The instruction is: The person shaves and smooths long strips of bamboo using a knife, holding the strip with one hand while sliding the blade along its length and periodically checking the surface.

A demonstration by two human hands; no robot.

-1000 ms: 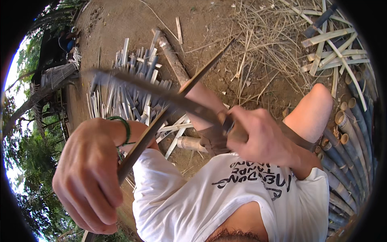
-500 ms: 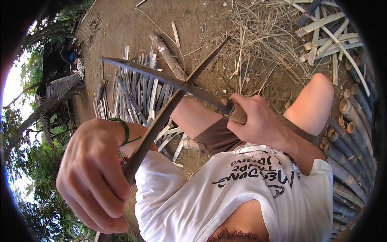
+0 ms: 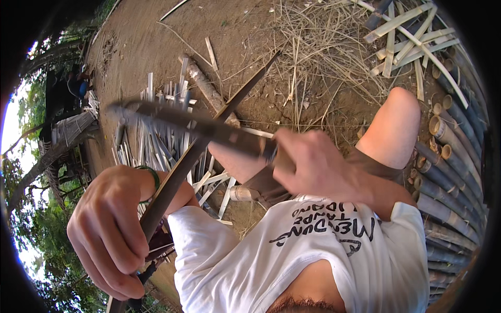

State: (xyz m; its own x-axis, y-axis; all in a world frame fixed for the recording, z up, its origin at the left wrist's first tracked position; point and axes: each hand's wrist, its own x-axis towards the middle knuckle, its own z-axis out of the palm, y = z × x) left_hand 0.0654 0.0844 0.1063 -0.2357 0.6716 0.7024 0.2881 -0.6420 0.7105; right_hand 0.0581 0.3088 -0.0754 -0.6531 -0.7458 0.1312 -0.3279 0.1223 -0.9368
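My left hand (image 3: 107, 229) grips the near end of a long dark bamboo strip (image 3: 219, 117) that slants up and away toward the dirt ground. A green band circles that wrist. My right hand (image 3: 318, 167) is closed around the handle of a long dark knife (image 3: 188, 122). The blade lies across the strip, pointing left, and is blurred. The two cross a little left of my right hand. My bare knees and white printed shirt fill the lower middle.
A heap of pale split bamboo strips (image 3: 156, 141) lies on the dirt at left, beside a short log (image 3: 206, 88). Dry straw (image 3: 323, 57) and flat slats (image 3: 412, 31) lie farther off. Round bamboo poles (image 3: 449, 156) are stacked at right.
The knife blade has slid along the strip, its tip swinging down and to the left. My right hand has shifted slightly lower. My left hand keeps its hold.
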